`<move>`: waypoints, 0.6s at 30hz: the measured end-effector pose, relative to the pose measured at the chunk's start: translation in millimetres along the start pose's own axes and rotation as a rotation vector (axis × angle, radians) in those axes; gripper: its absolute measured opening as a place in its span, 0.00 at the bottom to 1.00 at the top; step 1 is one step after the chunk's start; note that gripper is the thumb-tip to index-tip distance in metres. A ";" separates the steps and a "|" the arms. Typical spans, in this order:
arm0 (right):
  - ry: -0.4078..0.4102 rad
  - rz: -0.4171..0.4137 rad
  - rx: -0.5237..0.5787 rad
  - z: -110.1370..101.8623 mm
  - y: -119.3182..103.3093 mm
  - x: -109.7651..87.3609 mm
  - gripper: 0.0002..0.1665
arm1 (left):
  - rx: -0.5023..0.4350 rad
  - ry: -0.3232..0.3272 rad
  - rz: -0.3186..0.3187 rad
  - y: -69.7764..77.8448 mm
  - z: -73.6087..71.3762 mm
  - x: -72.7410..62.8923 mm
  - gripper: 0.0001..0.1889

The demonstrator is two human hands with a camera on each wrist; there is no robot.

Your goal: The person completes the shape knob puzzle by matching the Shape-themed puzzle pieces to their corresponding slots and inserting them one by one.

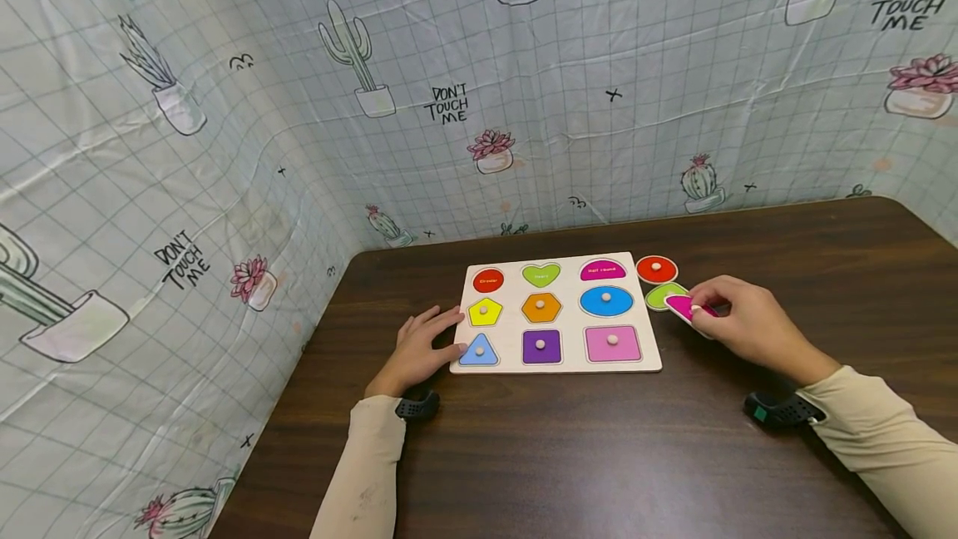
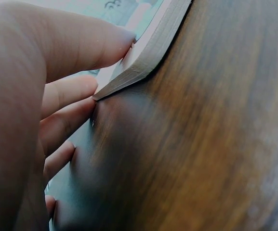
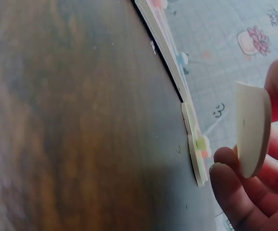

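Observation:
A wooden shape-puzzle board (image 1: 503, 339) lies flat on the table. Its yellow pentagon, orange hexagon, blue oval, blue triangle, purple square and pink rectangle have knobs; the circle, heart and half-round places show printed words. My left hand (image 1: 421, 349) rests at the left edge, thumb on the near corner beside the triangle (image 1: 479, 351), other fingers spread against the side. Off the board's right side, my right hand (image 1: 748, 324) pinches the knob of a magenta half-round piece (image 1: 679, 304), raised and tilted. Its pale underside shows in the right wrist view, the half-round piece (image 3: 250, 130).
A red circle piece (image 1: 666, 273) and a green heart piece (image 1: 660, 298) lie by the board's right edge, the heart partly hidden by the half-round piece. A cloth with cactus drawings (image 1: 569, 148) hangs behind the dark wooden table (image 1: 569, 456).

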State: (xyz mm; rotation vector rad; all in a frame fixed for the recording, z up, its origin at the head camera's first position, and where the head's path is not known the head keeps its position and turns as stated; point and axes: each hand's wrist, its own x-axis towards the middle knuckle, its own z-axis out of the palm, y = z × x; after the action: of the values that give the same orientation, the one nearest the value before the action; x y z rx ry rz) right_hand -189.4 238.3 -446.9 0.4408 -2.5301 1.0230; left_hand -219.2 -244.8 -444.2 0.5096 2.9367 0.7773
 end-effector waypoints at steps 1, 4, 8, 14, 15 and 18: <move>0.001 0.011 0.007 0.2 0.1 0.0 0.03 | 0.000 -0.001 -0.001 0.2 -0.2 -0.3 0.31; 0.014 0.027 0.028 1.3 -0.3 1.0 0.02 | -0.004 -0.002 -0.004 1.2 -0.7 -1.2 0.31; 0.023 0.021 0.051 3.0 -1.3 4.1 0.02 | -0.005 -0.004 -0.015 1.6 -0.6 -2.9 0.31; 0.012 0.051 0.089 -0.8 -3.3 13.3 0.06 | 0.000 0.005 -0.019 2.3 -0.6 -2.3 0.31; 0.017 0.060 0.091 -1.7 -3.3 15.4 0.06 | -0.001 0.008 -0.016 2.6 -0.4 -1.6 0.31; 0.024 0.073 0.093 -2.9 -2.6 21.9 0.08 | -0.008 0.009 -0.010 2.4 1.4 -1.0 0.31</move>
State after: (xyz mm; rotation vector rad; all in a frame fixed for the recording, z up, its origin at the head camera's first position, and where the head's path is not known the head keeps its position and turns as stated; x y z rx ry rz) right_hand -206.9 235.4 -433.5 0.3623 -2.5014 1.1694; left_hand -217.3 -242.5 -444.3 0.4919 2.9408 0.7917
